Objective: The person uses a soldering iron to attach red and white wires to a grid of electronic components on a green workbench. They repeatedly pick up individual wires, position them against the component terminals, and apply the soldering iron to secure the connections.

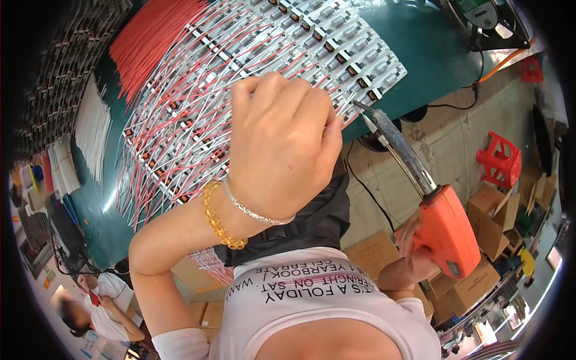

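Note:
My left hand [282,132], wearing a yellow bead bracelet and a silver bangle, is curled over rows of small metallic parts [360,60] with dark and copper-coloured pieces. Its fingers are closed, and their tips and anything between them are hidden behind the back of the hand. Thin red and white wires [198,114] run from many of the parts. On the right, my right hand [411,240] grips an orange-red soldering gun [450,228]. The gun's metal barrel points up and left, its dark tip close to the parts at their near right edge, beside my left thumb.
Bundles of red wires [150,42] and white wires [93,129] lie on the green table [432,66]. A fan [486,18] stands at the far right. Beyond the table edge are a red stool [500,159] and cardboard boxes [489,216]. Another person [108,300] sits at lower left.

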A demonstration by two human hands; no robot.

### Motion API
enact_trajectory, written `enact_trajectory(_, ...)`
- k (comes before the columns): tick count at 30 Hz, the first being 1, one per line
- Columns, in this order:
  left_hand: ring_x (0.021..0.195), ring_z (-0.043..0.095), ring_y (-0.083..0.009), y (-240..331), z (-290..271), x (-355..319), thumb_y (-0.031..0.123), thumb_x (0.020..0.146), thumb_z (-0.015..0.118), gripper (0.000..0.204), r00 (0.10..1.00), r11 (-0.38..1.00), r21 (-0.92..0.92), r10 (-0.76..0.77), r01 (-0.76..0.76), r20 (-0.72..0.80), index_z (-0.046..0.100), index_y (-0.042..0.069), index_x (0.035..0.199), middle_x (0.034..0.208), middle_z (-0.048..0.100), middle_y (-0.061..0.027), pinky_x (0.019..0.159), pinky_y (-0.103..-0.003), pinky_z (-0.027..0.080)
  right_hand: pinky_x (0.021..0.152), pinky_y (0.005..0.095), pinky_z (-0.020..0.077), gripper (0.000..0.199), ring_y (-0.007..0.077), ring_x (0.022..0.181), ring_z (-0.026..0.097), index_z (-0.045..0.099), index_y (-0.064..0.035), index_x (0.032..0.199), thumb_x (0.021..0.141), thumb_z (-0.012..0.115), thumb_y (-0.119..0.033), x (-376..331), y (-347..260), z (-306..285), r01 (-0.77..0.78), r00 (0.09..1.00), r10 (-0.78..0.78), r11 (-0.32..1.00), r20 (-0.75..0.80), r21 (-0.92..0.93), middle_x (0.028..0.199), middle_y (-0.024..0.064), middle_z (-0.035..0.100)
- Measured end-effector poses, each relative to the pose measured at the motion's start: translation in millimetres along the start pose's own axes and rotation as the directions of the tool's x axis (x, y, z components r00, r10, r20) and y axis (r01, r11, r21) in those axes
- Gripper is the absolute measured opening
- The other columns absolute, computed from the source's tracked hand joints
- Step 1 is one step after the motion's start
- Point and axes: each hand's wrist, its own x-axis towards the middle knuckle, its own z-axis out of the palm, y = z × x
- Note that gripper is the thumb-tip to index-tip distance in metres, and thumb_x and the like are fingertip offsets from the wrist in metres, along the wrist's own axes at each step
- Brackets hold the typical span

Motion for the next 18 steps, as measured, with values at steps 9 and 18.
enact_trajectory(9, 0.068, 0.050, -0.0220, 0, 2, 1, 0.004, 0.071, 0.072, 0.017, 1.000, 1.000, -0.001, 0.025, -0.025, -0.005, 0.056, 0.009, 0.068, 0.065, 0.052, -0.0019, 0.071, -0.035, 0.034, 0.043, 0.0253, 0.0379, 0.075, 0.0085, 0.040, 0.041, 0.049, 0.0109, 0.116, 0.088, 0.056, -0.058, 2, -10, 2, 0.080, 0.996, -0.080, 0.997, 0.037, -0.022, 0.049, -0.0024, 0.045)
enact_trajectory(18, 0.071, 0.051, -0.0234, 0, 2, -1, 0.006, 0.071, 0.071, 0.015, 1.000, 1.000, 0.007, 0.018, -0.018, -0.020, 0.056, 0.009, 0.069, 0.067, 0.053, -0.0028, 0.073, -0.037, 0.034, 0.045, 0.0252, 0.0385, 0.076, 0.0091, 0.041, 0.042, 0.044, 0.0099, 0.125, 0.089, 0.056, -0.056, 17, -5, 1, 0.093, 0.982, -0.114, 0.986, 0.150, 0.136, 0.051, -0.0021, 0.046)
